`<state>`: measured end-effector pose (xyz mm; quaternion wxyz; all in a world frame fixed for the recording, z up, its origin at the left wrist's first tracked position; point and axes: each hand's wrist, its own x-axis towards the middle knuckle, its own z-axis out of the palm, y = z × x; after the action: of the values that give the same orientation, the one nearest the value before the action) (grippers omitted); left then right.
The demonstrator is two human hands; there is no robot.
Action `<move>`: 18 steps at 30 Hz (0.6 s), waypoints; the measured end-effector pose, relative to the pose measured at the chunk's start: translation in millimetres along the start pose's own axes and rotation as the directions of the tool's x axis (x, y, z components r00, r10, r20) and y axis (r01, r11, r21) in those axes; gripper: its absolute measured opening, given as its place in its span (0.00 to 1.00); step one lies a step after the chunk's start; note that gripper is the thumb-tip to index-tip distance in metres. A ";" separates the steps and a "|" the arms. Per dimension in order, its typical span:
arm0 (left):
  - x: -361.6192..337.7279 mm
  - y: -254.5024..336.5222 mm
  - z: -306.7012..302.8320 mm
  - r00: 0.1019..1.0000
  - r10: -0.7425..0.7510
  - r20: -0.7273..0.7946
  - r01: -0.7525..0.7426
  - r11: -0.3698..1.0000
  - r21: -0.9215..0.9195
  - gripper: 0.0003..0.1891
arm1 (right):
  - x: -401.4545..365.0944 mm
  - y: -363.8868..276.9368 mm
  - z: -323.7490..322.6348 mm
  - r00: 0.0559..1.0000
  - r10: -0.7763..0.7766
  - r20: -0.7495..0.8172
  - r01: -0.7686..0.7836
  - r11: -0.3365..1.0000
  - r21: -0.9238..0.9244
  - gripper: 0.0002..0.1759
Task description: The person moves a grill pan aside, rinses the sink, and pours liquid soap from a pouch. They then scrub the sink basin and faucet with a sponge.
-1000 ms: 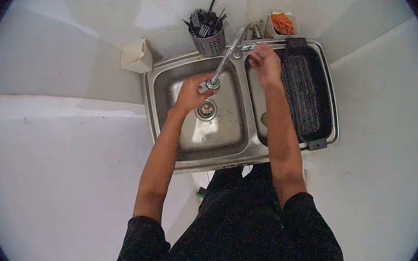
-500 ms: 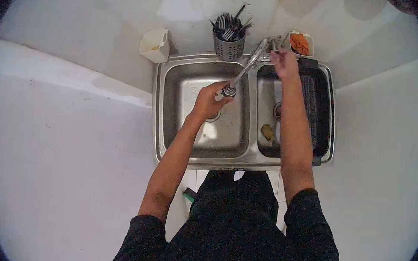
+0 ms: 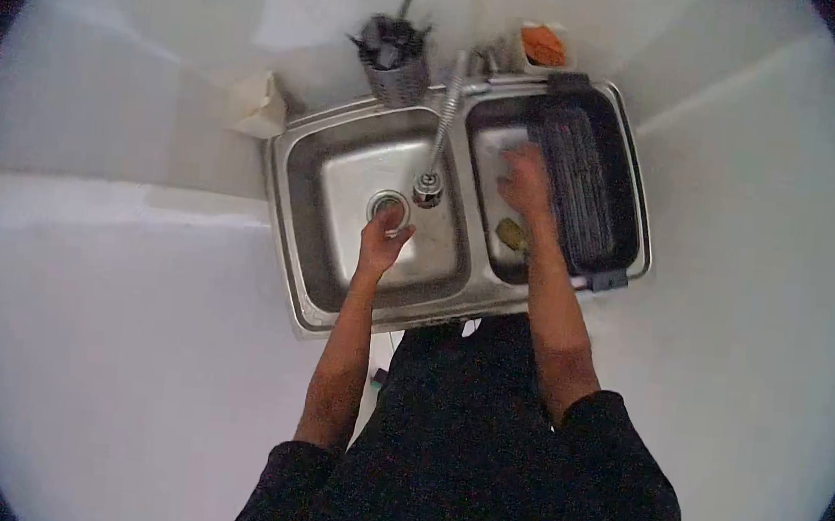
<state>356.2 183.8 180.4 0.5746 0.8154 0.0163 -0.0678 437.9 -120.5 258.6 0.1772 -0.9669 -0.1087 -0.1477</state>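
My left hand (image 3: 383,241) hovers over the left basin (image 3: 346,168), just below the drain (image 3: 388,208), its fingers apart and nothing in them. The spray head (image 3: 427,191) hangs from the coiled metal faucet (image 3: 449,113), up and to the right of that hand, not touching it. Over the right basin (image 3: 486,132) is my right hand (image 3: 528,183), blurred, with fingers spread and no object visible in them. A yellow-green sponge (image 3: 511,234) lies in the right basin, below my right hand. The black drying rack (image 3: 586,176) is right of it.
A grey perforated holder (image 3: 397,83) with black-handled cutlery stands behind the left basin. At the back left is a white container (image 3: 263,110). Another white container with an orange cloth (image 3: 542,45) sits behind the right basin. The sink's front rim (image 3: 432,314) is near my body.
My left hand has let go of the spray head and moved down-left. My right hand has left the faucet handle and come down over the right basin. The view has shifted and tilted.
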 end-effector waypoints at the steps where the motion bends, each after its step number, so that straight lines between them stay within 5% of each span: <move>1: -6.2 7.6 2.3 0.991 -0.132 0.014 0.132 0.979 -0.156 0.26 | -5.7 -10.3 -1.5 0.935 0.318 0.156 -0.354 0.822 0.447 0.14; 2: -16.1 23.1 2.7 0.961 -0.271 0.047 0.272 0.915 -0.298 0.23 | -9.8 -27.1 -0.8 0.767 0.488 0.417 -0.607 0.344 0.716 0.14; 3: -27.8 33.5 4.0 0.907 -0.410 0.102 0.412 0.809 -0.418 0.20 | -20.4 -32.3 5.6 0.777 0.510 0.368 -0.603 0.436 0.668 0.14; 7: -18.5 28.7 -2.3 0.848 -0.512 0.135 0.471 0.614 -0.633 0.24 | -33.5 -70.2 63.2 0.826 0.549 0.129 -0.526 0.666 0.529 0.13; 9: -17.7 34.5 3.6 0.851 -0.499 0.164 0.465 0.570 -0.677 0.23 | -30.6 -104.8 43.8 0.742 0.458 0.490 -0.668 0.569 0.479 0.13; 11: -17.5 50.7 1.4 0.862 -0.464 0.206 0.461 0.549 -0.697 0.22 | -59.2 -140.5 66.5 0.966 0.232 0.111 -0.256 0.849 0.462 0.13; 12: -20.0 59.2 10.9 0.876 -0.432 0.212 0.449 0.576 -0.683 0.21 | -62.8 -143.4 47.2 0.882 0.263 0.390 -0.470 0.461 0.753 0.13; 13: -16.9 42.2 5.7 0.844 -0.470 0.259 0.457 0.375 -0.807 0.19 | -55.0 -151.8 31.1 0.774 0.130 0.620 -0.621 -0.036 0.783 0.14; 16: -18.6 42.2 -30.6 0.678 -0.654 0.335 0.492 0.065 -0.868 0.20 | -58.5 -141.6 36.4 0.719 0.234 0.654 -0.691 0.145 0.708 0.13; 17: -24.2 29.3 -38.3 0.715 -0.687 0.128 0.508 0.384 -0.771 0.20 | -67.4 -140.3 25.8 0.892 0.329 0.310 -0.451 0.697 0.557 0.13; 18: -31.2 15.0 -45.6 0.759 -0.646 -0.077 0.497 0.652 -0.572 0.20 | -72.4 -130.1 21.3 0.882 0.342 0.324 -0.471 0.632 0.615 0.13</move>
<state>331.1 223.1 213.5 0.7122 0.5817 0.3719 -0.1266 341.5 -5.1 256.5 0.5355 -0.8423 0.0513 0.0328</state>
